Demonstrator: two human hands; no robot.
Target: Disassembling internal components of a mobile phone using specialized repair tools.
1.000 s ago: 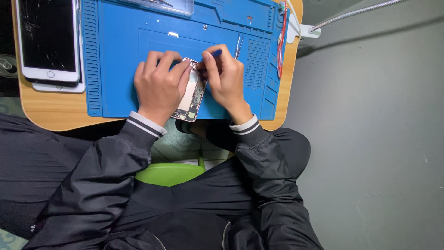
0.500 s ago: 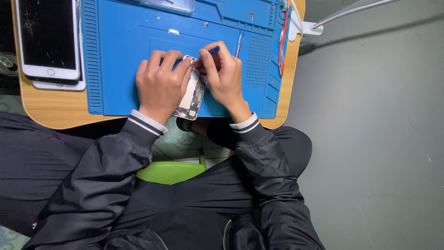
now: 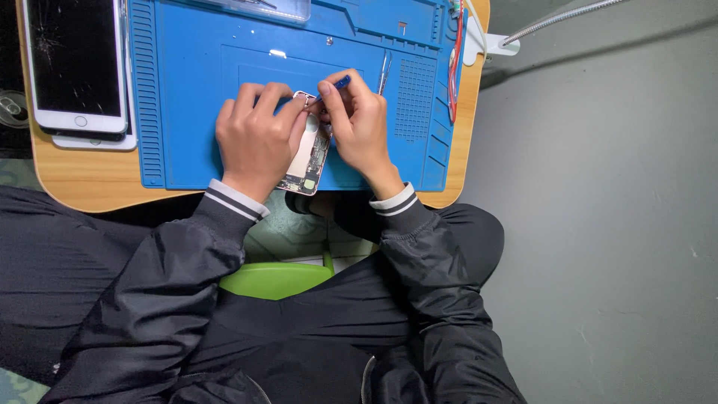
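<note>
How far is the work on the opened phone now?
Done: the opened phone shows its inner parts, and a cracked screen panel lies apart on the left. In hand: the left hand steadies the phone on the blue mat while the right hand works a blue-handled tool at its top end. Left: the phone is not closed.

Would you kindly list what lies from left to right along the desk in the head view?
White smartphone with cracked screen → left hand → opened phone body → right hand → metal tweezers → red cable
</note>
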